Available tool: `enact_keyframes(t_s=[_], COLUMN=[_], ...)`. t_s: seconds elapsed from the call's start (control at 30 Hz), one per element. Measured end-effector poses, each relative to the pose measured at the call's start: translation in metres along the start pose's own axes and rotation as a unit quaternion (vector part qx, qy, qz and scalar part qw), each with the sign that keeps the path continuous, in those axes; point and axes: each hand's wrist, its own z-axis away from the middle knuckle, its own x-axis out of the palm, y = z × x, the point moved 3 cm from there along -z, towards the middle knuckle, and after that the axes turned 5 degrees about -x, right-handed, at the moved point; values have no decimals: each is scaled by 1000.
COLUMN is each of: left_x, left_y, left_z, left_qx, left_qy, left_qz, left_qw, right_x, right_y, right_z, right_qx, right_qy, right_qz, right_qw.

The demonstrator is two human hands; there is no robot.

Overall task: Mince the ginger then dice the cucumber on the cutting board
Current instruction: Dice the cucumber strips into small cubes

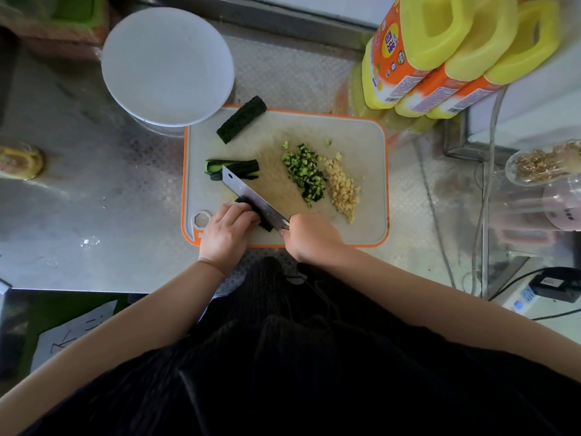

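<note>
A pale cutting board (355, 136) with an orange rim lies on the steel counter. On it sit a pile of minced ginger (342, 190) and, to its left, a pile of diced cucumber (304, 171). A dark cucumber chunk (241, 119) lies at the board's far left corner, and cucumber strips (242, 166) lie below it. My left hand (227, 231) holds down a cucumber piece (265, 226) at the board's near edge with curled fingers. My right hand (309, 237) grips the handle of a cleaver (251, 196), whose blade rests across that piece.
A white round bowl (168, 66) stands just behind the board's left corner. Yellow and orange bottles (440, 55) crowd the back right. A glass jar (544, 163), cables and a power strip (531, 294) are at the right. A small yellow item (20, 162) sits far left.
</note>
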Motion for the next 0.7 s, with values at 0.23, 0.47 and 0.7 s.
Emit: enact_keyframes(t_s=[0.23, 0.47, 0.7], left_x=[1, 1, -1], left_y=[0, -1, 1], left_z=[-1, -2, -2], left_qx=[-7, -11, -15], left_qy=[6, 1, -1], left_qz=[0, 1, -3], left_qw=[1000, 1000, 1000], right_x=[-7, 6, -3], right_y=[-1, -4, 5], right_z=[-6, -9, -13], right_qx=[-1, 18, 1], right_qy=[-23, -2, -5], right_qz=[-15, -32, -81], right_qw=[1000, 999, 997])
